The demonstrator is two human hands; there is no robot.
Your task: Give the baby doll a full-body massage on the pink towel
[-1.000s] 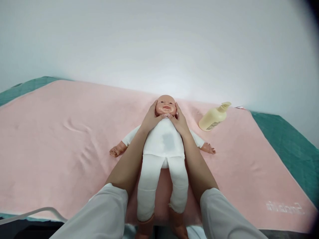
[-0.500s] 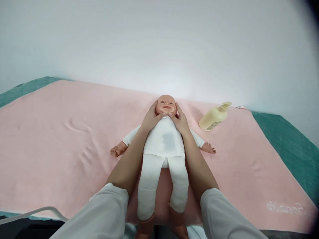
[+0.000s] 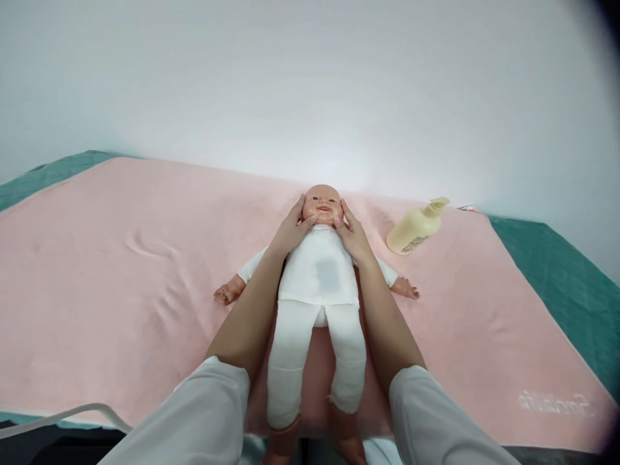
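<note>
A baby doll (image 3: 317, 271) in a white body suit lies on its back on the pink blanket (image 3: 97, 278), head toward the wall, arms spread to the sides. My left hand (image 3: 293, 229) rests against the left side of the doll's head, its thumb on the jaw. On the right side, my right hand (image 3: 352, 234) cups the head in the same way, thumb by the chin. The fingertips reach up beside the doll's cheeks, and the two thumbs are apart. Both hands hold the head between them.
A pale yellow pump bottle (image 3: 414, 230) stands on the blanket to the right of the doll. Green padding (image 3: 562, 284) shows beyond the blanket. A white cable (image 3: 72, 410) crosses the lower left corner. The wall (image 3: 310, 90) rises behind.
Both thumbs have moved apart and outward from under the chin, onto the sides of the jaw. The doll and the bottle look unmoved.
</note>
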